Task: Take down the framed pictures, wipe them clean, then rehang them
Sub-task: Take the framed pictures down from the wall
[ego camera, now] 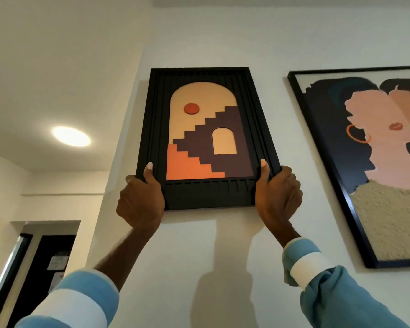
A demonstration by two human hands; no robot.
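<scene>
Overhead, a black ribbed frame point(204, 138) holding an arch-and-stairs picture in orange, tan and purple stood upright against the white wall point(199, 31), gripped at both lower corners. Left hand point(140, 200) held the bottom-left corner, with the thumb point(149, 171) flat on the front face and fingers curled behind the edge. Right hand point(278, 197) held the bottom-right corner the same way, thumb up on the front. Could not tell whether the frame hung on a hook or rested in the hands alone. Right of this frame and apart from it, a larger thin black-framed picture point(369, 162) of a pink profile with an orange hoop earring hung on the same wall. Left of the frame, a round ceiling lamp point(71, 136) glowed. Below-left of the frame was a dark doorway point(50, 256). Light blue sleeves point(329, 287) with white bands showed on both arms below the frame.
</scene>
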